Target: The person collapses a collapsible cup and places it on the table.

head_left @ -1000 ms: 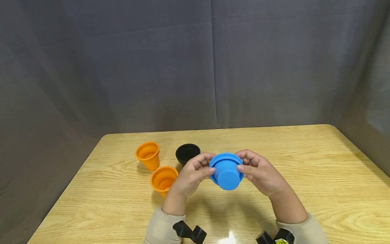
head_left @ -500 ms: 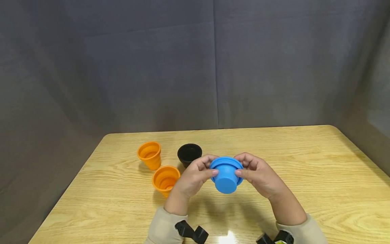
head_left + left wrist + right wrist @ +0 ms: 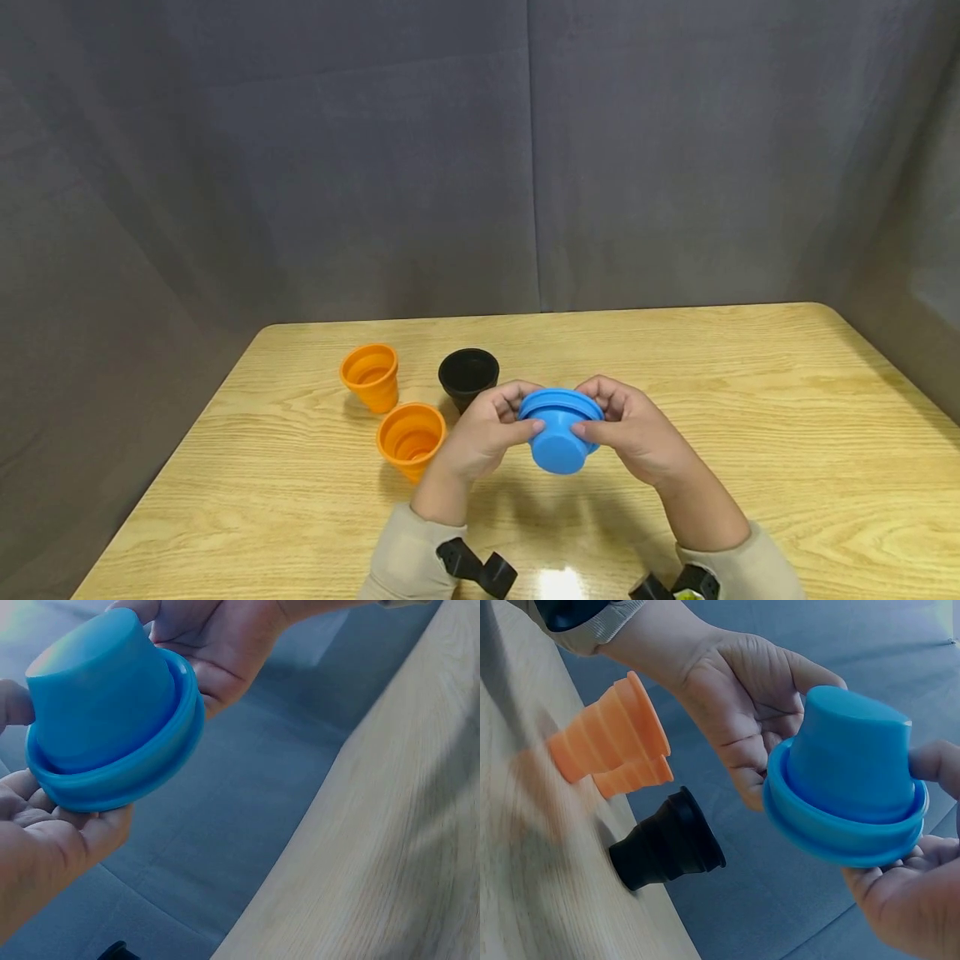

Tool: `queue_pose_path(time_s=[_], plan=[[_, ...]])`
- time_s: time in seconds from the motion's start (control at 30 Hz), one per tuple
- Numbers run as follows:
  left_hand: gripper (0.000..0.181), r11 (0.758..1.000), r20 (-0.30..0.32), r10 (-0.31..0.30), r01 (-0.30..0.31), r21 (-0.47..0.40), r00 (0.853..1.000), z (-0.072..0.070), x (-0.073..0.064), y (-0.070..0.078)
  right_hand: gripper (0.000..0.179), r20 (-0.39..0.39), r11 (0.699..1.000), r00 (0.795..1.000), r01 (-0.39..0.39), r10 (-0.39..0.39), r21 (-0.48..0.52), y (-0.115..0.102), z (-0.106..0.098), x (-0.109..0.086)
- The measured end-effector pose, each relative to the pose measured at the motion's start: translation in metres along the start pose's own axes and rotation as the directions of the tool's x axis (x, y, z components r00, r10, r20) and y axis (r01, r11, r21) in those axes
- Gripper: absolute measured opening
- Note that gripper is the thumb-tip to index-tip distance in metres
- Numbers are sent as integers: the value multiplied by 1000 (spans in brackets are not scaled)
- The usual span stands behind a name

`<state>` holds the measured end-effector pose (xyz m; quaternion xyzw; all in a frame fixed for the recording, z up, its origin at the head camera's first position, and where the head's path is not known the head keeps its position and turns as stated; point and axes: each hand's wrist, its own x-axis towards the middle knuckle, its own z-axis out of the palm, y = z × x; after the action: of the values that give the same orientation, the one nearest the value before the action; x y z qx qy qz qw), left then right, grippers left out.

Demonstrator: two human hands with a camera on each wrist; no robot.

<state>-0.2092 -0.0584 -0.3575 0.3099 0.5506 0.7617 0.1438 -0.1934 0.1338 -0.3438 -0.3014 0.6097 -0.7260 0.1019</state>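
Note:
A blue collapsible cup (image 3: 560, 450) is held in the air above the table, partly folded, its narrow base pointing down and toward me. My left hand (image 3: 477, 435) pinches it from the left, thumb on the narrow wall and fingers behind the wide rim. From the other side my right hand (image 3: 643, 435) grips it the same way. Both wrist views show the inner section of the blue cup (image 3: 101, 705) standing out from a folded collar around it. The inside of the cup is hidden.
Two orange collapsible cups (image 3: 371, 375) (image 3: 411, 437) stand upright left of my left hand. A black cup (image 3: 667, 844) stands behind that hand. The wooden table (image 3: 750, 400) ends at a dark grey curtain (image 3: 405, 167).
The blue cup has tilted so its base faces further downward and more of its side wall shows. Both thumbs have shifted inward along the wall. The other cups stay where they were.

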Motion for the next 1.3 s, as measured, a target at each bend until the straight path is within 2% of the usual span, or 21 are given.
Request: queue_pose_path(time_s=[0.13,0.27,0.5,0.67,0.77,0.9,0.97,1.07,1.23,1.3], plan=[[58,1000,-17,15,-15,25,1000,0,0,-1,15,-27,1000,999,23,-23,7,1,1,1],[43,995,-48,20,-15,102,999,-2,-1,-1,19,-54,999,998,42,-42,-2,4,2,0],[28,959,-77,47,-23,283,996,-2,-1,-1,20,-126,993,986,103,-109,-51,7,5,-1],[27,930,-119,72,-24,366,990,0,1,-2,15,-193,995,977,83,-91,-51,7,9,0],[25,918,-159,85,-15,395,984,2,2,0,16,-174,997,982,75,-70,24,6,10,0],[22,912,-224,109,-8,410,968,10,0,11,25,-54,980,995,86,-78,177,5,6,0],[21,910,-253,112,3,415,961,14,-1,16,29,1,971,996,84,-87,223,6,4,-1],[21,909,-272,108,16,418,956,14,-1,15,31,36,970,995,84,-95,229,6,3,-1],[21,917,-270,134,-16,398,954,2,2,-1,31,1,981,995,98,-99,169,6,7,0],[22,917,-268,140,-23,398,953,0,2,-4,30,-16,983,995,100,-99,156,6,9,2]])
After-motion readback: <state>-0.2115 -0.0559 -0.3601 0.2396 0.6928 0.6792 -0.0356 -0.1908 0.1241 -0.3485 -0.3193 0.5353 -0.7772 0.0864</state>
